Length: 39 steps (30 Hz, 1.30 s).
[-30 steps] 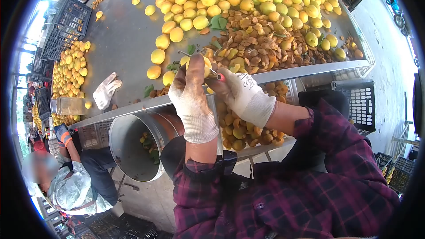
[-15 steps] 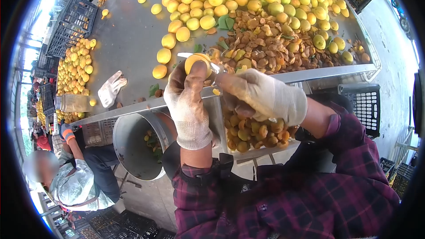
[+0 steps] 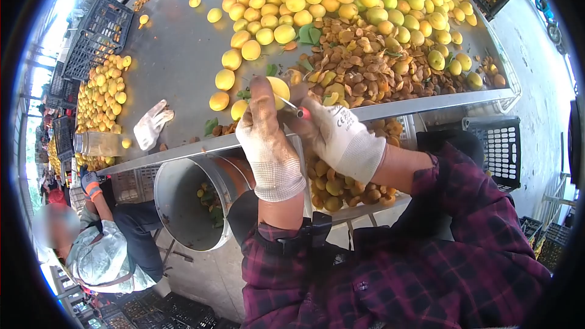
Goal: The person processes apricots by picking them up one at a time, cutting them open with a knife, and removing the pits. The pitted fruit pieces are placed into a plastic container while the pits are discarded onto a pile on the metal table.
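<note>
My left hand (image 3: 268, 146), in a stained white knit glove, grips a yellow apricot (image 3: 281, 89) between thumb and fingers above the table's front edge. My right hand (image 3: 338, 134), gloved the same way, is closed around a small knife (image 3: 303, 112) with a reddish handle. Its thin blade lies against the near side of the fruit; how deep it goes cannot be made out. Just beyond my hands lies a heap of brown pits and scraps (image 3: 365, 64). Whole apricots (image 3: 295, 3) are piled behind that.
The metal table (image 3: 177, 42) carries a loose white glove (image 3: 152, 125) and a clear jar (image 3: 100, 142). Below its edge are a crate of cut apricots (image 3: 341, 189) and a tilted bucket (image 3: 183, 207). A co-worker (image 3: 109, 256) sits at left. Black crates (image 3: 496, 146) stand around.
Both hands have turned, and the right has come in lower beside the left. The knife's reddish handle end now shows, and the apricot's rounded side faces differently.
</note>
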Tool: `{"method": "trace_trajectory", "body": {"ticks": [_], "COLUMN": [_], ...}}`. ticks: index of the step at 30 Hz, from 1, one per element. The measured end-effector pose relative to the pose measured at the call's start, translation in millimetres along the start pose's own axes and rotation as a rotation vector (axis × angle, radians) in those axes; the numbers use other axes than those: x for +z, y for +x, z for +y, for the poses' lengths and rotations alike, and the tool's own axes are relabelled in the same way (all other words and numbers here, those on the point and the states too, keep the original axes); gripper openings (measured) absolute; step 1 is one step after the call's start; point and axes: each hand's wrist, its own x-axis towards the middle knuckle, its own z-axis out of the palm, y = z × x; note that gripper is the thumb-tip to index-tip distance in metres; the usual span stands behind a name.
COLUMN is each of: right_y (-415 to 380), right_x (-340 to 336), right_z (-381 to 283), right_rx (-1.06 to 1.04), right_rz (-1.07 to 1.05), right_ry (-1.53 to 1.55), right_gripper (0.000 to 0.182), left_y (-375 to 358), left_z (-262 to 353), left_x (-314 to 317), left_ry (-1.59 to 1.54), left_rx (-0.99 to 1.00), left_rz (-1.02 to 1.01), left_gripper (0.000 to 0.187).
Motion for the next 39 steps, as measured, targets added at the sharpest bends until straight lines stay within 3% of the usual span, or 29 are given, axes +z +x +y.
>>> {"method": "trace_trajectory", "body": {"ticks": [3,5,6,8,9,11,12,13,14,15,17,19,21,22,24,28,30,31,35,36,37,39], "right_y": [-7.2,-7.1,-7.7,-10.7,-11.0,-9.9,-7.9,-5.0,-2.7,-2.5,-3.3,-4.2,-6.6,-6.2,-4.4,-5.4,-6.7,-8.8,-7.2,-2.5,0.3,11.8], "right_x": [8.9,-0.8,0.4,1.3,-2.8,-13.2,-13.8,-12.3,-12.3,-12.8,-10.5,-10.9,-4.0,-11.7,-31.5,-20.4,-26.5,-29.4,-50.4,-61.7,-69.4,-62.9], "right_z": [-6.9,-24.3,-20.7,-8.4,-8.3,-10.8,-12.1,-15.0,-16.6,-14.4,-8.2,-13.6,-18.3,-20.2,-26.0,-25.9,-30.5,-29.7,-15.6,-16.1,-31.3,-12.4], "right_rx": [-0.042,0.197,0.195,-0.104,-0.099,0.465,0.47,0.378,0.283,0.278,-0.141,-0.095,0.067,0.062,0.451,0.354,0.362,0.344,0.196,0.271,0.308,0.087], "right_rz": [-0.013,-0.221,-0.225,-0.258,-0.257,-0.556,-0.553,-0.436,-0.321,-0.319,0.048,0.026,-0.134,-0.14,-0.507,-0.448,-0.395,-0.411,-0.333,-0.315,-0.208,-0.121], "right_ry": [0.168,0.577,0.578,0.685,0.685,1.077,1.078,0.891,0.701,0.699,0.107,0.12,0.65,0.645,0.987,0.96,0.656,0.646,0.379,0.346,0.446,0.67], "right_gripper": [0.034,0.036,0.036,0.045,0.045,0.054,0.054,0.047,0.041,0.041,0.042,0.048,0.046,0.046,0.048,0.048,0.047,0.047,0.026,0.022,0.024,0.031], "left_y": [4.0,1.7,0.0,-4.2,-5.8,-7.0,-7.3,-6.6,-4.1,-2.5,-3.0,-3.2,-4.9,-7.5,-12.4,-6.6,2.2,5.3,11.8,15.3,15.5,1.2], "left_z": [-9.1,-4.2,-1.5,4.1,5.7,4.6,3.9,1.6,-1.4,-1.3,0.7,1.2,0.7,1.8,6.1,5.3,11.5,15.5,28.0,22.9,15.9,18.0], "left_x": [-10.8,-15.7,-16.4,-12.7,-10.4,-11.3,-11.5,-12.9,-15.0,-14.1,-10.4,-10.3,-12.4,-10.6,-5.0,-12.1,-16.2,-19.6,-30.4,-36.7,-38.9,-25.1], "left_ry": [0.105,0.164,0.226,0.147,0.066,0.076,0.085,0.086,0.146,0.204,0.22,0.229,0.148,0.142,0.12,0.168,-0.048,-0.057,-0.018,0.14,0.3,0.262], "left_rx": [0.067,0.09,0.102,0.035,-0.032,-0.019,-0.001,-0.008,0.076,0.165,0.196,0.22,0.094,0.1,-0.013,0.057,0.031,0.053,0.09,0.114,0.127,-0.006], "left_rz": [0.041,0.015,-0.016,0.007,0.028,0.009,-0.01,-0.013,-0.047,-0.079,-0.051,-0.02,-0.062,-0.059,-0.095,-0.119,-0.028,-0.02,0.058,0.027,-0.01,-0.07], "left_gripper": [0.048,0.049,0.049,0.042,0.035,0.035,0.036,0.036,0.037,0.037,0.037,0.037,0.038,0.038,0.04,0.047,0.047,0.047,0.044,0.045,0.046,0.043]}}
